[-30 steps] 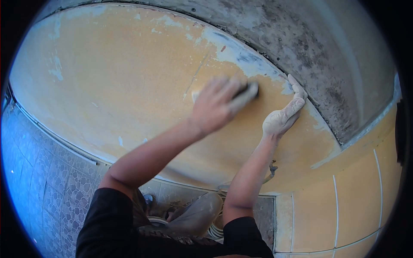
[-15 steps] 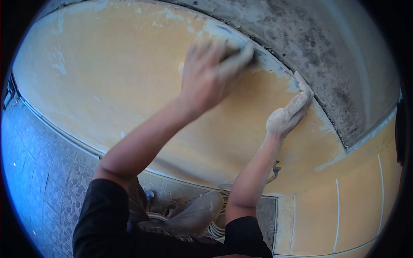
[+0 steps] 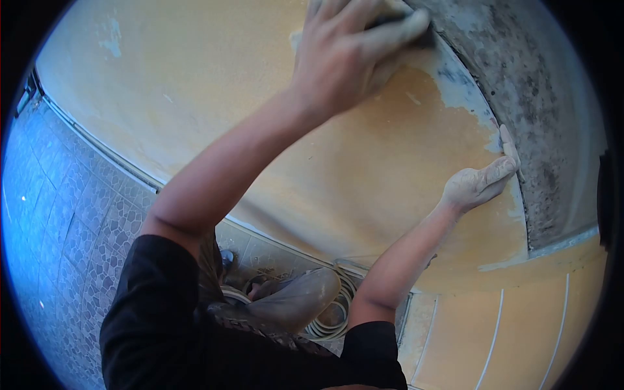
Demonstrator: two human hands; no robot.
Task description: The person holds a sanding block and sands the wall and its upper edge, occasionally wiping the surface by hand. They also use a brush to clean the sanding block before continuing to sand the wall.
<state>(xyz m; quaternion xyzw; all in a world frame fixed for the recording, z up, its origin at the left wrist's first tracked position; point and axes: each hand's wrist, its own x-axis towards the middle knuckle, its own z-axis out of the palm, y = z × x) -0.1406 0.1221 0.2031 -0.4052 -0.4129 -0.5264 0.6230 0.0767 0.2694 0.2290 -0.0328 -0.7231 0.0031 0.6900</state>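
My left hand (image 3: 354,49) is closed round a dark block (image 3: 390,23), mostly hidden under the fingers. It presses the block against the yellowish wall (image 3: 214,84), by the whitish, scraped strip along the edge. Whether it is a sanding block or a sponge I cannot make out. Coated in pale dust, my right hand (image 3: 481,182) rests at the wall's edge further right, fingers stretched along the border with the rough grey surface (image 3: 543,130) and holding nothing.
A coiled hose (image 3: 335,318) lies on the floor beside my bent knee (image 3: 312,292). Patterned paving tiles (image 3: 97,221) spread out on the left. Yellow panels with white lines (image 3: 468,338) are at lower right.
The view has shifted, so wall and hands sit differently in the picture. My left hand with the block is further up along the whitish strip; my right hand still rests on the edge.
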